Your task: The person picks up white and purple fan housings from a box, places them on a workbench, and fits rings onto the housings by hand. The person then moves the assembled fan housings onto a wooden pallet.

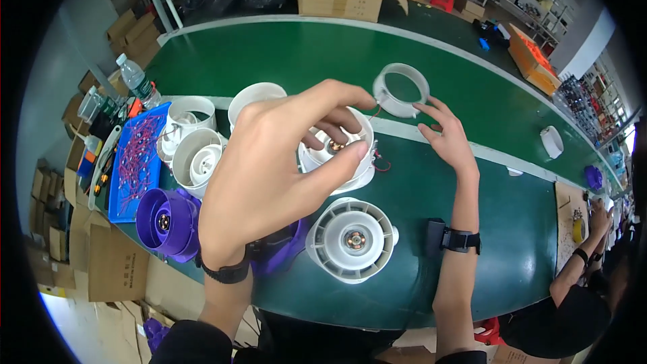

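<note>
My left hand (283, 162) reaches across the middle, thumb and fingers apart and bent. It is above a white round fan housing (357, 178) with a copper-wound motor inside and thin red wires at its side; the hand hides part of it. Beyond it stands a white plastic ring (379, 87), near my left index fingertip. My right hand (450, 140) has its fingers spread, the tips at the ring's near right edge; whether they touch it I cannot tell. Closer to me lies another white finned fan housing (354, 240) with a motor at its centre.
At left are white fan housings (200, 162), a purple housing (168, 224), a blue tray (123, 192) of red wires and a water bottle (137, 79). A white ring (551, 142) lies on the green workbench (472, 229) at right. Another person's arm (581, 259) is at far right.
</note>
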The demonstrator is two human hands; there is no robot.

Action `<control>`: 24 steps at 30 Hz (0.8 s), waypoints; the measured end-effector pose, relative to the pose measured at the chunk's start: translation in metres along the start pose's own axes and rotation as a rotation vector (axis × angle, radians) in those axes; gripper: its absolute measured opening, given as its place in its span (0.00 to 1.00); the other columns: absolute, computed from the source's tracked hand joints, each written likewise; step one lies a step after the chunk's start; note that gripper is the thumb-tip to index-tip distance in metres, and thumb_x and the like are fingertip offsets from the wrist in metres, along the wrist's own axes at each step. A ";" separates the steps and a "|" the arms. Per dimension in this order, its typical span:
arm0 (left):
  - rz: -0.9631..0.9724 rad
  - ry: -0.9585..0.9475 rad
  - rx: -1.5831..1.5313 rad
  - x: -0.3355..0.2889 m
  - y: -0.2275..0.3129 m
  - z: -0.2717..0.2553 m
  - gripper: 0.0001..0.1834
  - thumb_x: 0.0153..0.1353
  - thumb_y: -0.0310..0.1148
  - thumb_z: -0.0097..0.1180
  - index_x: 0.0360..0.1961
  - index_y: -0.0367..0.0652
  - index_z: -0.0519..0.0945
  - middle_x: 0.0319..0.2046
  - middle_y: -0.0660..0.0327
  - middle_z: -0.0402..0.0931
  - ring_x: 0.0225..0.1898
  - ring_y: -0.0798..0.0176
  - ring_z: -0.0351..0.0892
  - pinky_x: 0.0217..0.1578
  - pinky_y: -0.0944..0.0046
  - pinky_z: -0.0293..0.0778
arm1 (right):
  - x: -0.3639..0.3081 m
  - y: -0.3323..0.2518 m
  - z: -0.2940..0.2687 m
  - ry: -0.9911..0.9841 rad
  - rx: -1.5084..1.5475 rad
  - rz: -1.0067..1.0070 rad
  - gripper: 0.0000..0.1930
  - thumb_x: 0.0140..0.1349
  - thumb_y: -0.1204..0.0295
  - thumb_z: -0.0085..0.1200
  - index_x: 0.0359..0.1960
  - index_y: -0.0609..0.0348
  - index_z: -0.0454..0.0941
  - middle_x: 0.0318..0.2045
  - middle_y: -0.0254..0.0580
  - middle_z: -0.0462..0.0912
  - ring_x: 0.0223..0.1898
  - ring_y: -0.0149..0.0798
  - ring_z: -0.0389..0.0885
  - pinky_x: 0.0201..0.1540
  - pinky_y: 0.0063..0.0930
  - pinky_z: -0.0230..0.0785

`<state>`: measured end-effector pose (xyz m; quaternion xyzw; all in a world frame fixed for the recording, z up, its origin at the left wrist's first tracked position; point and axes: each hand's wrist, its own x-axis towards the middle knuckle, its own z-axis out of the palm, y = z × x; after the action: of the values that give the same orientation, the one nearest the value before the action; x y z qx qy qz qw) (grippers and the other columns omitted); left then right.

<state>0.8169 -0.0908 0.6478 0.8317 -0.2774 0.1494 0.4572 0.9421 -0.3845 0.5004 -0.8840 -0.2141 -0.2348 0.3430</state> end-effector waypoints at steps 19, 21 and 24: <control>0.077 0.003 -0.114 -0.006 -0.006 -0.020 0.15 0.57 0.25 0.59 0.46 0.33 0.79 0.34 0.57 0.82 0.39 0.67 0.82 0.36 0.72 0.74 | -0.036 -0.111 -0.006 -1.125 0.194 0.350 0.18 0.57 0.66 0.52 0.45 0.63 0.81 0.22 0.47 0.82 0.23 0.41 0.81 0.28 0.32 0.71; 0.095 0.027 -0.093 -0.008 -0.003 -0.026 0.14 0.58 0.25 0.59 0.46 0.33 0.79 0.34 0.58 0.82 0.38 0.68 0.83 0.36 0.72 0.74 | -0.042 -0.114 -0.004 -1.090 0.216 0.335 0.18 0.57 0.68 0.50 0.47 0.63 0.80 0.21 0.47 0.82 0.22 0.41 0.81 0.27 0.31 0.71; 0.072 0.039 -0.100 -0.011 -0.001 -0.032 0.15 0.57 0.25 0.59 0.46 0.33 0.79 0.34 0.57 0.82 0.38 0.68 0.83 0.35 0.72 0.74 | -0.050 -0.119 -0.008 -1.004 0.278 0.339 0.18 0.58 0.72 0.47 0.48 0.64 0.79 0.19 0.48 0.81 0.19 0.40 0.80 0.25 0.30 0.71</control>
<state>0.8086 -0.0598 0.6582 0.7942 -0.3054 0.1677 0.4979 0.8355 -0.3205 0.5375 -0.8559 -0.2352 0.3050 0.3452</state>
